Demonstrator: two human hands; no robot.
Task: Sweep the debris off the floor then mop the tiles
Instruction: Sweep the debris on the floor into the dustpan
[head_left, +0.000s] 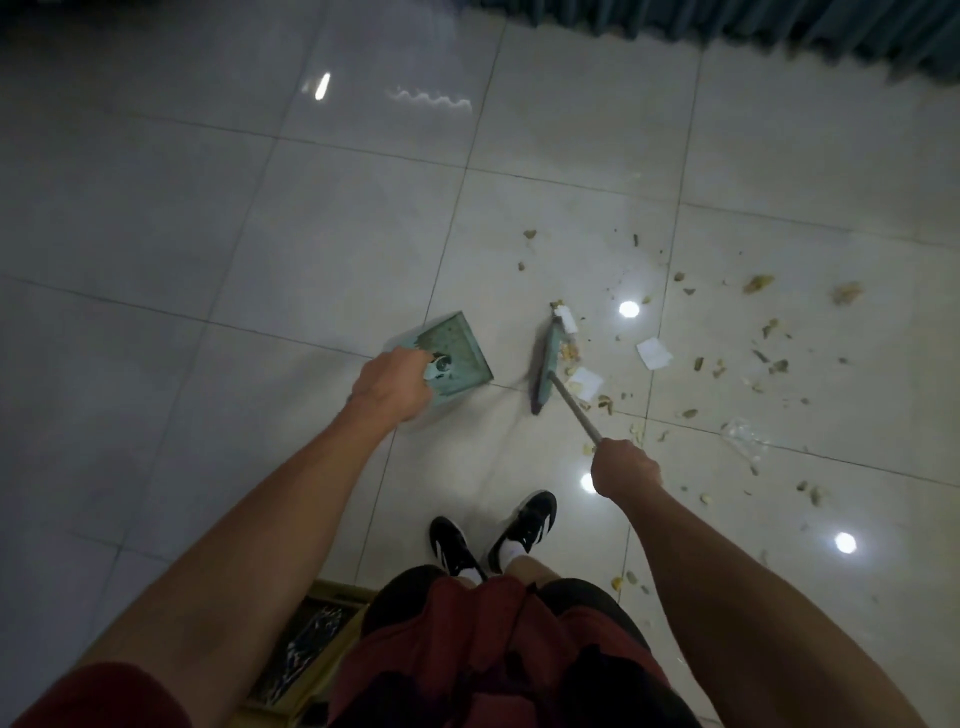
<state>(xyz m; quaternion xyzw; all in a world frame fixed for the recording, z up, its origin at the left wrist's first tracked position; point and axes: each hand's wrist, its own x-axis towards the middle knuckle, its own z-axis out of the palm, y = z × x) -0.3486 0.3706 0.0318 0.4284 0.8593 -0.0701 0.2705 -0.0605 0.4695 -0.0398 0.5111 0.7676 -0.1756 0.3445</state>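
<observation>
Many pale glossy tiles (260, 218) fill the view, with debris (727, 364) strewn across those on the right. The green dustpan (457, 348) stands on the floor, its handle gripped by the left hand (392, 384). Just beside it, the broom (548, 369) touches the nearest scraps, its pole clenched in the right hand (626, 467).

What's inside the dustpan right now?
The dustpan pan looks mostly bare, perhaps a few faint specks; blur prevents certainty. The left hand on its handle hides the near end. Debris lies beyond the broom.
</observation>
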